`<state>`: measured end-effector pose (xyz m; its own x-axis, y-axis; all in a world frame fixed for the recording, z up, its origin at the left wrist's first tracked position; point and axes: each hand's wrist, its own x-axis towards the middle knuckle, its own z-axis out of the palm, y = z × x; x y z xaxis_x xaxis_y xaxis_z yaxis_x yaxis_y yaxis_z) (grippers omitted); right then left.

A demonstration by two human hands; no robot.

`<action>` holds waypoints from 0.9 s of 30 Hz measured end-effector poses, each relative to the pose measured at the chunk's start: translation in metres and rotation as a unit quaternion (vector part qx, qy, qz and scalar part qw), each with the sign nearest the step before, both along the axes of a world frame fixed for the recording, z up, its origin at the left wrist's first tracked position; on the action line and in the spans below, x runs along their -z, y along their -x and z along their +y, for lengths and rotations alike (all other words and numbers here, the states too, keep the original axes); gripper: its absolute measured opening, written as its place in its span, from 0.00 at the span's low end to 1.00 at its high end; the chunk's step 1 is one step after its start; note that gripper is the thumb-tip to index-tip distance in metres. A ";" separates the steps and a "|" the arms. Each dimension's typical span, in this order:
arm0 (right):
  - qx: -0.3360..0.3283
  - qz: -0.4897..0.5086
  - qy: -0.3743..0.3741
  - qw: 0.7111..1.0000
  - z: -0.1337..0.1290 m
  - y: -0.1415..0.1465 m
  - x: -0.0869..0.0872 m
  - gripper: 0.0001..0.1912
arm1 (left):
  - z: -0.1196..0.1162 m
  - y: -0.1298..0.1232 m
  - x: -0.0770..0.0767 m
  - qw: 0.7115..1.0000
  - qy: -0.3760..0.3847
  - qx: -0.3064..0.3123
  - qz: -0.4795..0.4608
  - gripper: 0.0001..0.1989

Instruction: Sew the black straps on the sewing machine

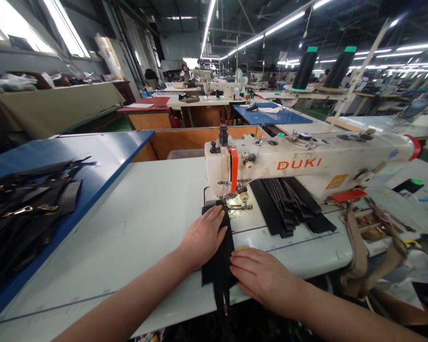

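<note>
A black fabric strip (pixel 217 263) runs from the table's front edge up to the needle area of a white sewing machine (pixel 257 161). Its upper end lies beside the lit presser foot (pixel 239 204). My left hand (pixel 205 235) rests flat on the strip just in front of the foot, fingers stretched forward. At the strip's right edge is my right hand (pixel 258 275), its fingers extended and touching the fabric, the thumb hidden. Thin tails of the strip hang over the front edge. Under the machine arm lies a fanned stack of black pieces (pixel 285 204).
On the left, a blue table (pixel 103 147) carries a heap of black straps (pixel 39 204) with gold metal clasps. Beige straps (pixel 353 247) hang by a parts tray (pixel 371 228) at right. Black thread cones (pixel 305 69) stand above the machine. More sewing stations fill the background.
</note>
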<state>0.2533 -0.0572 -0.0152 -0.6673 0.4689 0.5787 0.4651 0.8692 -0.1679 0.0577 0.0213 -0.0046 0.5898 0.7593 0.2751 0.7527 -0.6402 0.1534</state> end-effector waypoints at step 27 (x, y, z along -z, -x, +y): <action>0.062 -0.040 -0.081 0.994 0.006 0.033 0.007 0.16 | -0.024 0.013 0.006 0.989 -0.121 0.050 0.075 0.16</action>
<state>0.2200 -0.0512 -0.0225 -0.6570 0.4564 0.6000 0.5772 0.8166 0.0109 0.0448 -0.0024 -0.0107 0.7059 0.6185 0.3453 0.6871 -0.7164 -0.1213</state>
